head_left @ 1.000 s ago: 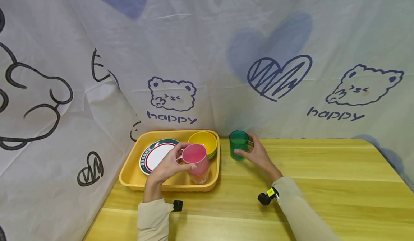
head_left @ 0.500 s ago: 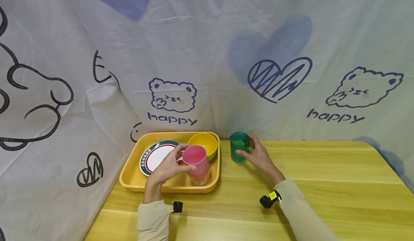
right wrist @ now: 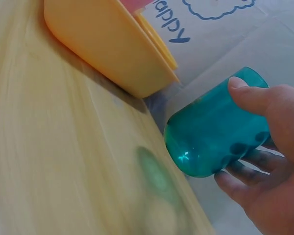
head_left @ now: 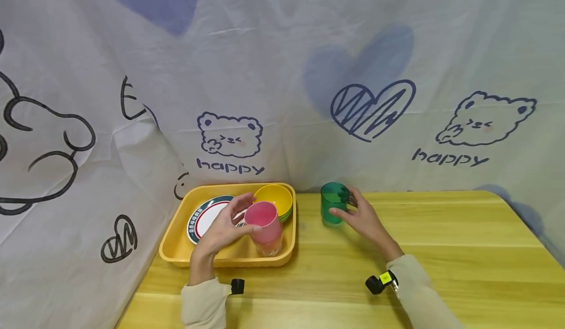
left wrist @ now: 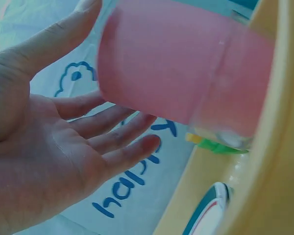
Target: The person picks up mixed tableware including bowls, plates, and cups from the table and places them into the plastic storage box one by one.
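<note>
In the head view a pink mug (head_left: 263, 223) stands upright in the yellow tray (head_left: 176, 258), its lower part clearer than its top. My left hand (head_left: 222, 226) is beside it, thumb by the rim; in the left wrist view its fingers (left wrist: 112, 132) are spread and relaxed, not wrapped round the mug. My right hand (head_left: 364, 218) grips a clear green mug (head_left: 333, 204) to the right of the tray, with the thumb on the near side and fingers on the far side. In the right wrist view the green mug (right wrist: 210, 129) is above the table, its greenish shadow apart from it.
Inside the tray lie a white plate (head_left: 207, 221) with a dark green rim and a stack of bowls, the yellow bowl (head_left: 274, 196) on top of green. A wooden table (head_left: 441, 250) carries the tray. A printed cloth (head_left: 291, 74) hangs behind and at the left.
My left fingers have loosened from the pink mug, and that hand has drawn slightly left. My right hand has moved the green mug a little to the right and off the table.
</note>
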